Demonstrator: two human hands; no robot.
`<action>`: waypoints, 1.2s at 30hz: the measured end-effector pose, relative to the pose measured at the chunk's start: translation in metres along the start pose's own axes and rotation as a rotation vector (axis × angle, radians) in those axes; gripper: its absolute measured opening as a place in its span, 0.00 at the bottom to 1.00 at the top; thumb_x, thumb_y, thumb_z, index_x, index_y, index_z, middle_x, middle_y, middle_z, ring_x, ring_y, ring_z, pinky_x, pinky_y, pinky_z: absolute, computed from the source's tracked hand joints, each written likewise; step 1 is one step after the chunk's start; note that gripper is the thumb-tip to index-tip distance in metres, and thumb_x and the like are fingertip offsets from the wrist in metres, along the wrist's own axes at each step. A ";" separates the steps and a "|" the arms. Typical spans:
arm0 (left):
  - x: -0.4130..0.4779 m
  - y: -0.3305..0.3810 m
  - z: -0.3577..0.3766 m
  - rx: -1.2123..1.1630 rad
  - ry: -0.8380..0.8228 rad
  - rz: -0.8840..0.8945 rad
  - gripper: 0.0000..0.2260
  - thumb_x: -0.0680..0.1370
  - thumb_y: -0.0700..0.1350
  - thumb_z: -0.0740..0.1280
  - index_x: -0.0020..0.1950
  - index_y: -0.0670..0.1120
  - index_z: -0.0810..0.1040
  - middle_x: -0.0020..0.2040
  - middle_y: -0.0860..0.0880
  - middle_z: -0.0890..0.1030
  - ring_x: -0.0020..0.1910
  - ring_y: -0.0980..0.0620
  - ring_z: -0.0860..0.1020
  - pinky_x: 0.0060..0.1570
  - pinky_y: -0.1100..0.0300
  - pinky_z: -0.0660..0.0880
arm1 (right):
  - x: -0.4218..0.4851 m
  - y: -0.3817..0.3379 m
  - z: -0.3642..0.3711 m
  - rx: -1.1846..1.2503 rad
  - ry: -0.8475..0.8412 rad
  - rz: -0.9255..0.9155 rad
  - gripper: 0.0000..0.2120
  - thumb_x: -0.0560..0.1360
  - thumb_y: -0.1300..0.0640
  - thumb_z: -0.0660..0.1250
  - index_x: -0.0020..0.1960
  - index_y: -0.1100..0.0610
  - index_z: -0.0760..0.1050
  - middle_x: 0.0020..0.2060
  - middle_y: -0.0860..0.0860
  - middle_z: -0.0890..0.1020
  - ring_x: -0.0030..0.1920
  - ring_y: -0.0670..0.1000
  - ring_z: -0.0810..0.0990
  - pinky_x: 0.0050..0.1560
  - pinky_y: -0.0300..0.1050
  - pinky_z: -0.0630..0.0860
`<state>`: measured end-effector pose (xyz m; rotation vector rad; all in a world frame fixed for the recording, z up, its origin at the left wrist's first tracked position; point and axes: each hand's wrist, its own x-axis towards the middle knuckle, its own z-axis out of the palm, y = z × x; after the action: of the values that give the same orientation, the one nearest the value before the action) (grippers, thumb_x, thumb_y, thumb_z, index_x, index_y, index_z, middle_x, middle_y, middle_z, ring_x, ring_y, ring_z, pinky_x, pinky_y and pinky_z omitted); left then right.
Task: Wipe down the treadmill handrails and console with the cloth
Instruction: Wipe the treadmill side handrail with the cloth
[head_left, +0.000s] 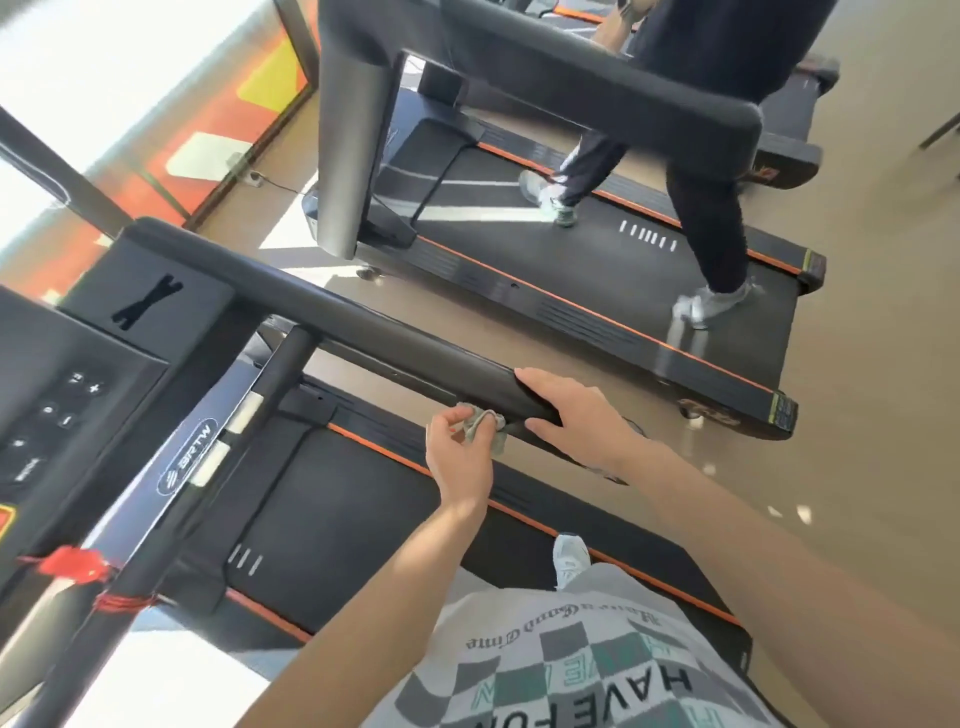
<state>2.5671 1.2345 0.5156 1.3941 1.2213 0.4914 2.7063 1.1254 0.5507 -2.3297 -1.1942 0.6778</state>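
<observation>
The black right handrail (363, 332) of my treadmill runs diagonally from the upper left to the middle of the view. My left hand (460, 460) pinches a small crumpled grey cloth (485, 423) against the underside of the rail near its end. My right hand (576, 415) lies over the rail's end, fingers spread along the top and thumb underneath. The dark console (57, 395) with its buttons sits at the far left edge.
A person walks on the neighbouring treadmill (597, 291) to the right, whose own handrail (597, 78) crosses the top. A red safety clip (75, 564) hangs from my console. The belt (363, 519) lies under my arms, with tan floor between the machines.
</observation>
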 end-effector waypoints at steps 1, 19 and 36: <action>0.001 0.002 -0.001 -0.009 0.026 0.007 0.10 0.76 0.47 0.76 0.54 0.49 0.80 0.55 0.50 0.82 0.52 0.53 0.80 0.56 0.55 0.79 | -0.001 0.004 -0.004 0.009 -0.024 -0.021 0.31 0.80 0.53 0.69 0.80 0.47 0.62 0.77 0.44 0.68 0.76 0.49 0.66 0.76 0.51 0.63; -0.076 -0.003 0.060 -0.137 0.122 -0.041 0.13 0.75 0.44 0.77 0.57 0.53 0.78 0.56 0.54 0.81 0.52 0.58 0.81 0.47 0.70 0.77 | -0.029 0.076 -0.022 0.270 -0.267 0.070 0.24 0.85 0.47 0.58 0.80 0.44 0.59 0.67 0.52 0.73 0.67 0.50 0.70 0.67 0.43 0.64; -0.051 0.001 0.051 -0.162 0.215 -0.110 0.09 0.77 0.44 0.75 0.51 0.56 0.79 0.54 0.54 0.82 0.53 0.53 0.82 0.55 0.53 0.82 | -0.040 0.077 -0.020 0.362 -0.225 0.079 0.24 0.85 0.47 0.58 0.80 0.43 0.59 0.71 0.45 0.70 0.68 0.46 0.69 0.67 0.42 0.65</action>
<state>2.5916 1.1666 0.5213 1.1520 1.3912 0.6609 2.7459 1.0484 0.5313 -2.0438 -0.9754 1.1086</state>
